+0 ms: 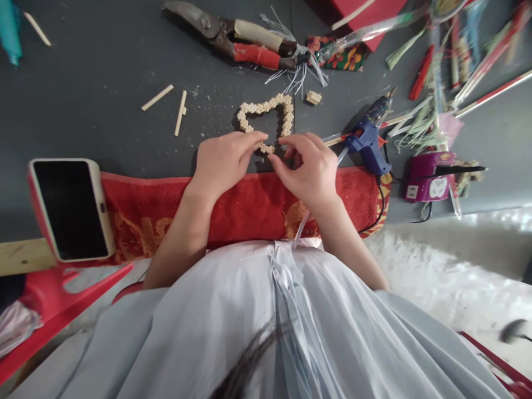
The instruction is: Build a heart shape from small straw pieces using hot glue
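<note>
1. Left hand (226,158): fingers close over the bead loop (288,115) at its 7 o'clock, holding it; the exact pinch is hidden.
2. Right hand (311,166): thumb and forefinger a narrow gap apart at the loop's 5 o'clock. Cannot tell whether they pinch it.
3. Loop lies on the grey table (108,88), its 12 o'clock side bare. Whether it closes under the right fingers, cannot tell.
4. Handling, by judgement: light, bendy, knobbly enough not to slip; joins probably fragile. Best taken between fingertips on two neighbouring stretches, no hard squeeze or tug.
5. Outward from the loop: small pale chunk (313,98) near, at 2 o'clock; glue gun (369,141) at 3; red towel (245,205) at 6; phone (70,210) at 8; pale sticks (180,113) at 9; cutters (233,41) at 11.
</note>
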`<state>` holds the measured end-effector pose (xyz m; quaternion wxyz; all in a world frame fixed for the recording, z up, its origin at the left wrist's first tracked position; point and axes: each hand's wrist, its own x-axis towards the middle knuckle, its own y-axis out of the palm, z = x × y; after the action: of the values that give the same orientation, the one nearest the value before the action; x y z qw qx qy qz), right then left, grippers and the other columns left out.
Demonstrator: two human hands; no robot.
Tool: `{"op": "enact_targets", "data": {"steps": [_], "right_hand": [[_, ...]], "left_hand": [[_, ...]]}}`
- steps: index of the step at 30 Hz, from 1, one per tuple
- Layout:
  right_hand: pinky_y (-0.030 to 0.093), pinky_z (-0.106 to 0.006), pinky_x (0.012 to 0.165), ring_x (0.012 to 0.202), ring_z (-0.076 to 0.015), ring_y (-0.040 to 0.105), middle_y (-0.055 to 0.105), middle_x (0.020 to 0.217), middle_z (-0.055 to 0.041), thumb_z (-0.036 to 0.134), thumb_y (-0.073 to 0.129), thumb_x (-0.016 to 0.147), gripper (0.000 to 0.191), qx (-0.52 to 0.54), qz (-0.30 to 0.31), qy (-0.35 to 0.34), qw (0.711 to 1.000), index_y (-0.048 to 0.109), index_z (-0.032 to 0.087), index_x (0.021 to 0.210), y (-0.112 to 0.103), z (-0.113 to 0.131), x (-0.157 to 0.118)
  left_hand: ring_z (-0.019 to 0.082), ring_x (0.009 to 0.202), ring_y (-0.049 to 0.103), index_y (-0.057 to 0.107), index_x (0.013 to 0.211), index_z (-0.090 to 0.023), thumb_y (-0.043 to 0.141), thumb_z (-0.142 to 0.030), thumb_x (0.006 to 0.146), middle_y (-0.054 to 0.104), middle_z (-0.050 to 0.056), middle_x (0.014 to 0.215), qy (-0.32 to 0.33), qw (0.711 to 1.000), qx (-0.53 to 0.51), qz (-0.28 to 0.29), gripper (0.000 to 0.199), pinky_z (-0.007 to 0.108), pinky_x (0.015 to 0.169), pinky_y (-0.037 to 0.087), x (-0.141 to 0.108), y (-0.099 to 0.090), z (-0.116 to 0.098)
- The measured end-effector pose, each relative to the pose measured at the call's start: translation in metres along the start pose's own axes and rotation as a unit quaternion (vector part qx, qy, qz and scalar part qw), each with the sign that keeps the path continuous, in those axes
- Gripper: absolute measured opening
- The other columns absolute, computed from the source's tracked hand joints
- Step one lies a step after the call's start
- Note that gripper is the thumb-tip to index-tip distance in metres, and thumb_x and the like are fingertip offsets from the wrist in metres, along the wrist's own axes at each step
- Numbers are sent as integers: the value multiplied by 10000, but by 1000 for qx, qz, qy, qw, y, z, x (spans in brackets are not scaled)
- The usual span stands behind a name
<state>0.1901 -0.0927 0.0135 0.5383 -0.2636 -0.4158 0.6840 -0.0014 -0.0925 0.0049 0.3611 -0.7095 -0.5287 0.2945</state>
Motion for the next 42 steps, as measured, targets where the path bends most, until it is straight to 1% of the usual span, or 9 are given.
{"op": "enact_targets", "data": {"steps": [5,10,13,16,19,26,31,36,42], "right_hand": [[486,-331,756,771,-183,625,691,827,-54,307,532,928,205,19,17,-9,1000,698,201,983,-19,-9,12],[467,-336,746,777,-194,628,721,851,-54,257,599,857,214,11,103,-11,995,749,190,995,-21,-6,38],[455,-335,732,778,-204,632,729,836,-52,245,607,827,188,-16,141,-11,990,767,201,916,-20,2,50],[455,-342,738,788,-215,646,741,832,-59,236,595,817,176,-35,158,-14,987,768,204,824,-19,8,58],[458,-355,751,790,-228,659,739,802,-64,227,614,799,151,-43,175,-9,984,760,200,774,-19,11,62],[446,-329,722,756,-203,645,727,765,-48,173,601,758,136,-31,169,-19,985,728,196,715,-15,13,67],[428,-319,707,732,-185,619,709,754,-45,197,602,793,121,-13,133,19,991,712,188,743,-17,13,60],[408,-305,640,629,-147,548,662,687,-22,237,592,815,124,73,61,44,994,694,182,772,-29,3,45],[381,-295,607,579,-131,491,639,642,-9,236,601,790,117,83,69,66,992,686,185,727,-34,-7,34]], "left_hand": [[212,1026,705,661,1313,-335,460,-273,984,761,16,1153,11,1000,6,-11,391,295,794,499,-2,-1,1],[194,1025,709,652,1326,-322,453,-269,994,757,29,1174,14,1000,-14,-24,391,287,845,504,-3,1,6],[182,1015,706,657,1319,-313,456,-280,991,751,35,1190,25,997,-44,-50,386,277,854,505,-3,2,9],[146,818,690,650,1310,-288,458,-345,1001,764,24,975,8,994,-69,-85,368,253,795,500,-4,2,10],[122,626,602,655,1237,-269,442,-425,1011,659,-13,715,-32,987,-72,-142,348,251,710,487,-6,0,9],[88,552,514,656,879,-240,505,-468,971,585,-39,620,-75,967,-64,-237,288,219,580,437,-10,-6,11],[91,553,525,628,795,-232,577,-399,928,589,-42,605,-75,973,-55,-211,220,236,572,419,-12,-6,12],[109,581,554,629,790,-236,590,-378,918,608,-34,610,-79,980,-46,-177,195,251,575,419,-13,-6,10],[139,616,598,710,882,-247,588,-343,926,652,-12,644,-47,989,-10,-141,161,274,593,422,-13,-7,6]]}}
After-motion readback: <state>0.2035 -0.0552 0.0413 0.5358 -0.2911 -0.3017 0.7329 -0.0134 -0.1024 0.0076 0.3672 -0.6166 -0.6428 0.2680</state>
